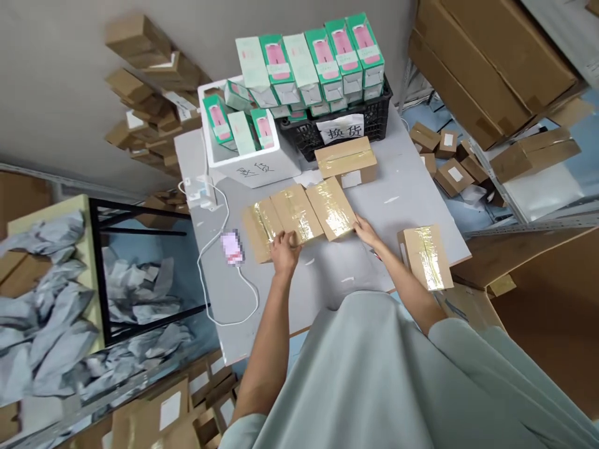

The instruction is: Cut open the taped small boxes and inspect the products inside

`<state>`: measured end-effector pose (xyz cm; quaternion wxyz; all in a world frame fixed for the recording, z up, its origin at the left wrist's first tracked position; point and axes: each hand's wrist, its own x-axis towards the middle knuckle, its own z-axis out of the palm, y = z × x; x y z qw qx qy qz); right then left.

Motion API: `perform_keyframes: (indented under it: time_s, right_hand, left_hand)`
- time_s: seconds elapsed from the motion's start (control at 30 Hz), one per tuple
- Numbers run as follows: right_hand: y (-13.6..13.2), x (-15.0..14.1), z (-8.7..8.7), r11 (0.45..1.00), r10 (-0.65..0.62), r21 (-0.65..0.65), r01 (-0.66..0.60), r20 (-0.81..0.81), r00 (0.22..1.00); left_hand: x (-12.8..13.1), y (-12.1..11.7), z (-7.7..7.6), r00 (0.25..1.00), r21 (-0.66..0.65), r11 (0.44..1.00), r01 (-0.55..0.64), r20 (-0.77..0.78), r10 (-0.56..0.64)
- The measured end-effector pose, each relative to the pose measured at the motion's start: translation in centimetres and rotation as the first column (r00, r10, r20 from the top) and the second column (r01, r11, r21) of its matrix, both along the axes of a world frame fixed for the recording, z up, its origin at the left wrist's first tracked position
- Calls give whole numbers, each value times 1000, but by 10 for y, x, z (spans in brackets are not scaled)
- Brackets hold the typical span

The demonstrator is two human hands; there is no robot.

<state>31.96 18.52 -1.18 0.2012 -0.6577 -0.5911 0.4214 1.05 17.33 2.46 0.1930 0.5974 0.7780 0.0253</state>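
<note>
Three taped cardboard boxes lie side by side on the grey table: a left box [262,227], a middle box [298,214] and a right box [331,209]. My left hand [284,254] is closed at the near edge of the middle box, close to its seam with the left one, fingers bent over the top. At the near right corner of the right box, my right hand [367,232] grips its side; some fingers are hidden. That box sits slightly turned against the middle one. Behind it stands another taped cardboard box [347,161] with a white label.
Green-and-pink cartons fill a white foam box [253,169] and a black crate [378,125] at the table's back. A taped box [427,257] sits at the right edge. A white cable [228,323] and a blurred pink item [232,247] lie left.
</note>
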Motion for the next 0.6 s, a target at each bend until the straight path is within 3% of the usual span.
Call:
perform_keyframes:
  time_s: [0.07,0.13,0.23,0.37,0.47,0.6]
  right_hand:
    - [11,2,7,994,88,-64,-88,-3,996]
    - [-1,20,10,989,129,-87,-123,66,990]
    - [-58,64,11,999,8,-52,10,339,941]
    - [-151,119,10,968,-146,-72,241,619,772]
    - [-185,146,2,959,-162,-66,274,667,727]
    - [-190,166,-7,961,-190,-26,274,660,727]
  left_hand:
    - [-3,3,2,1000,-9,1000,20,1,-20]
    - [-6,4,-1,1000,-9,1000,25,6,-25]
    - [-11,3,-14,1000,36,999,7,0,-7]
    - [-11,-1,-24,999,74,996,41,13,-42]
    - [-7,-5,-16,998,56,997,47,27,-49]
    - [-7,-9,0,995,-6,995,95,33,-95]
